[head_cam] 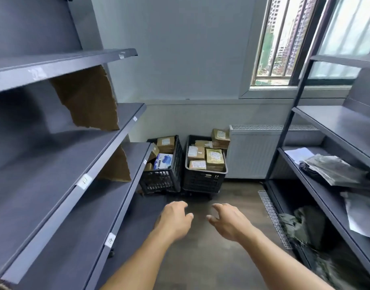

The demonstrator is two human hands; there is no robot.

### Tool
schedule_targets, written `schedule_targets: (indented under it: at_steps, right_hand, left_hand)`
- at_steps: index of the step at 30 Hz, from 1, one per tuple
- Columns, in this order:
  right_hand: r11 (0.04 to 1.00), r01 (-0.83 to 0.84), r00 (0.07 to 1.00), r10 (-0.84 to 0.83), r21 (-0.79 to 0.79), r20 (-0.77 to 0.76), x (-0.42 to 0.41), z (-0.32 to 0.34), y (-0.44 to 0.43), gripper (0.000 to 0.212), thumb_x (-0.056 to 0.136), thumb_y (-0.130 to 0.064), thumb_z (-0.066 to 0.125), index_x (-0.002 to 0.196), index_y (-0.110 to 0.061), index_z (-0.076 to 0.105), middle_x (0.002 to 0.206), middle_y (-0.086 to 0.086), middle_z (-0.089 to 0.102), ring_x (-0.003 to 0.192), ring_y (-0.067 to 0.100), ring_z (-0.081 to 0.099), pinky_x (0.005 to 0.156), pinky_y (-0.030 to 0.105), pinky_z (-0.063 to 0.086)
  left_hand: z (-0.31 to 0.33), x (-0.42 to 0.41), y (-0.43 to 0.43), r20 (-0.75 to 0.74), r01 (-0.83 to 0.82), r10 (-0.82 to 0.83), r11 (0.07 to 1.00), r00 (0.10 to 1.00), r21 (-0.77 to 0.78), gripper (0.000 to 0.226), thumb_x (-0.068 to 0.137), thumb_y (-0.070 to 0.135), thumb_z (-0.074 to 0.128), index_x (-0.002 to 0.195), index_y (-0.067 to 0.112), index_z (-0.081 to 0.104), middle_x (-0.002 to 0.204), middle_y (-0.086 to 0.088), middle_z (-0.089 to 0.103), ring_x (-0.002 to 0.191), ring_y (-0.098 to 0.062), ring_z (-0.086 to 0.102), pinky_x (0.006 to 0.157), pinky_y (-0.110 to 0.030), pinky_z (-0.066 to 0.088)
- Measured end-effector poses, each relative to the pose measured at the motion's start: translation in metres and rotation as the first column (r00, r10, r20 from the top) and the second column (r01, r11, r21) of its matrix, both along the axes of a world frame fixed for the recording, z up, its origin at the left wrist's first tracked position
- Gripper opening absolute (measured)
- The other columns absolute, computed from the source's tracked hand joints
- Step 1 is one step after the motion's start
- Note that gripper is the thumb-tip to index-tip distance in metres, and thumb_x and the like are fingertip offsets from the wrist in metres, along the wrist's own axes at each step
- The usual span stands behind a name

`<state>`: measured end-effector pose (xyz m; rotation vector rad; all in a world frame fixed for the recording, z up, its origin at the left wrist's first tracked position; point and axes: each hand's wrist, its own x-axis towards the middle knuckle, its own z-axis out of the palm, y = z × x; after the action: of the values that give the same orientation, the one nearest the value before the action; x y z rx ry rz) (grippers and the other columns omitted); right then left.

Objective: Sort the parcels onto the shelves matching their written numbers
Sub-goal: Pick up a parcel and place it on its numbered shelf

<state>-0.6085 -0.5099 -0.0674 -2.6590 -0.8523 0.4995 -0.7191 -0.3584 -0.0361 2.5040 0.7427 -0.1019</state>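
Both hands are held out in front and grasp nothing. The left hand (175,220) and the right hand (228,221) hover side by side over the dark wood-look floor (232,193), fingers loosely curled and spread. This looks like readiness to take a box by two sides. The task's things, the brown cardboard parcels with white printed labels (195,152), lie well ahead of the hands. They are heaped in two black slotted plastic crates, the left crate (163,181) and the right crate (203,181), which touch each other on the floor against the far wall. One parcel sits above the right crate's far right corner against the white panel radiator (253,151), probably because the crate is overfull. A blue-and-white printed box (163,161) lies near the left crate's front edge. The dark grey metal shelves (54,69) on the left carry small white number tags (84,181) on their front edges, presumably marking each destination; the digits are too blurred to read. Torn brown cardboard dividers (90,99) stand upright near the shelves' far ends, likely as partitions. A crumpled grey plastic mailer bag (335,170) lies on the right-hand rack's middle shelf.
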Motion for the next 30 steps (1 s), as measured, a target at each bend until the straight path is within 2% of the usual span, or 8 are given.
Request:
schedule_targets:
  at_steps: [4,9,13,17,23,26,30]
  right_hand:
    - [1.0,0.027,1.0,-0.027,0.016,-0.004,0.067,-0.007,0.013,0.046,0.097,-0.052,0.049,0.127,-0.017,0.056,0.131,0.007,0.058,0.127,0.03,0.05,0.099,0.039,0.046]
    - [0.999,0.021,0.998,-0.019,0.038,-0.055,0.158,-0.006,0.029,0.044,0.093,-0.054,0.049,0.126,-0.027,0.059,0.128,0.003,0.06,0.122,0.027,0.054,0.098,0.039,0.048]
    - [0.999,0.03,0.999,-0.028,0.044,-0.042,0.222,0.003,0.038,0.037,0.095,-0.052,0.05,0.116,-0.023,0.06,0.121,0.001,0.062,0.117,0.025,0.057,0.092,0.037,0.049]
    - [0.998,0.049,0.995,-0.045,0.045,-0.085,0.269,-0.004,0.04,0.047,0.091,-0.055,0.05,0.128,-0.027,0.059,0.128,0.0,0.062,0.121,0.025,0.057,0.096,0.038,0.05]
    - [0.993,0.115,0.984,-0.11,0.032,-0.137,0.339,-0.018,0.051,0.046,0.088,-0.057,0.05,0.123,-0.028,0.061,0.122,-0.003,0.066,0.117,0.023,0.06,0.094,0.038,0.052]
    - [0.988,0.155,0.98,-0.153,0.009,-0.129,0.378,-0.022,0.063,0.049,0.093,-0.055,0.052,0.132,-0.024,0.058,0.129,0.001,0.063,0.121,0.025,0.058,0.094,0.035,0.05]
    - [0.98,0.198,0.975,-0.198,-0.01,-0.105,0.441,-0.023,0.088,0.05,0.095,-0.054,0.054,0.135,-0.024,0.056,0.133,0.001,0.062,0.123,0.024,0.057,0.098,0.037,0.049]
  left_hand:
    - [-0.004,0.066,0.009,-0.017,0.01,-0.01,1.0,1.0,0.001,0.05,0.097,0.04,0.052,0.144,0.022,0.048,0.147,-0.001,0.049,0.134,-0.022,0.046,0.107,-0.035,0.041]
    - [-0.002,0.153,0.023,-0.026,-0.013,0.013,1.0,1.0,-0.021,0.051,0.097,0.041,0.052,0.144,0.023,0.048,0.147,-0.001,0.049,0.133,-0.022,0.048,0.106,-0.036,0.042]
    - [0.005,0.211,0.032,-0.01,-0.034,0.034,0.999,0.999,-0.031,0.051,0.096,0.04,0.052,0.144,0.023,0.049,0.146,-0.001,0.051,0.132,-0.021,0.049,0.105,-0.035,0.044]
    - [0.005,0.26,0.038,-0.025,-0.018,0.017,0.999,1.0,-0.04,0.051,0.097,0.039,0.052,0.145,0.022,0.048,0.147,0.0,0.05,0.133,-0.02,0.048,0.106,-0.035,0.044]
    - [-0.005,0.343,0.057,-0.057,0.046,-0.049,0.998,0.997,-0.051,0.053,0.097,0.039,0.052,0.147,0.023,0.046,0.149,-0.001,0.048,0.134,-0.021,0.048,0.108,-0.037,0.043]
    - [-0.012,0.392,0.071,-0.059,0.081,-0.084,0.995,0.995,-0.052,0.052,0.098,0.039,0.051,0.148,0.023,0.045,0.149,-0.002,0.048,0.135,-0.022,0.047,0.108,-0.037,0.043]
    - [-0.019,0.462,0.094,-0.016,0.101,-0.103,0.99,0.995,-0.101,0.044,0.098,0.036,0.053,0.14,0.022,0.052,0.14,-0.002,0.055,0.125,-0.022,0.054,0.102,-0.036,0.047]
